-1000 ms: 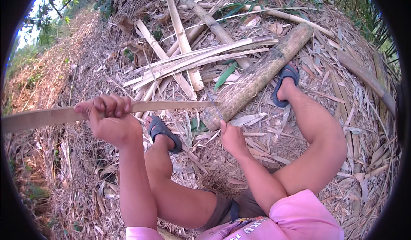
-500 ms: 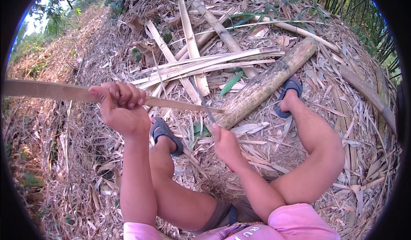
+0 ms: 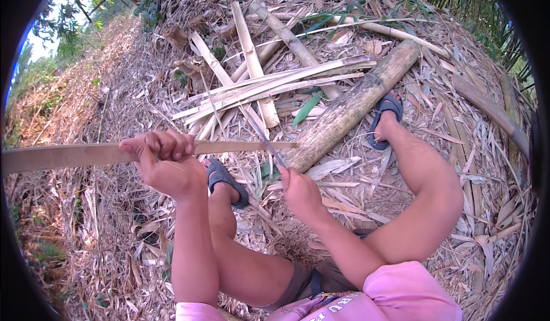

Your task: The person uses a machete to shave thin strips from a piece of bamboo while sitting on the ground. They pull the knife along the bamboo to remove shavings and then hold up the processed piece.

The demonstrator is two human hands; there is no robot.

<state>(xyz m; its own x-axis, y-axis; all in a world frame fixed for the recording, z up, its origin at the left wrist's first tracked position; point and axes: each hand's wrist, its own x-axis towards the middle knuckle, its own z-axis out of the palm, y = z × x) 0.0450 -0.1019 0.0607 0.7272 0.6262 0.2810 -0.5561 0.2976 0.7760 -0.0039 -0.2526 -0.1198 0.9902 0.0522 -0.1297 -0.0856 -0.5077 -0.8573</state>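
My left hand (image 3: 166,160) is closed around a long flat bamboo strip (image 3: 69,155), which runs out of view at the left. The strip's other end reaches the near part of a thick bamboo log (image 3: 358,109) lying on the ground. In my right hand (image 3: 302,194) is the handle of a knife, its fingers closed. The thin dark knife blade (image 3: 266,142) points away and to the left and crosses the strip close to the log. Whether the edge touches the strip I cannot tell.
Several split bamboo strips (image 3: 269,86) lie crossed beyond the log. Thinner bamboo poles (image 3: 292,40) rest behind them, and another pole (image 3: 492,114) lies at the right. Dry leaves cover the ground. My sandalled feet (image 3: 226,184) stand on either side of the log's near end.
My left hand has come down a little, nearer to me, and the strip's left part has dropped with it, so the strip lies more level. The right hand and knife have barely moved.
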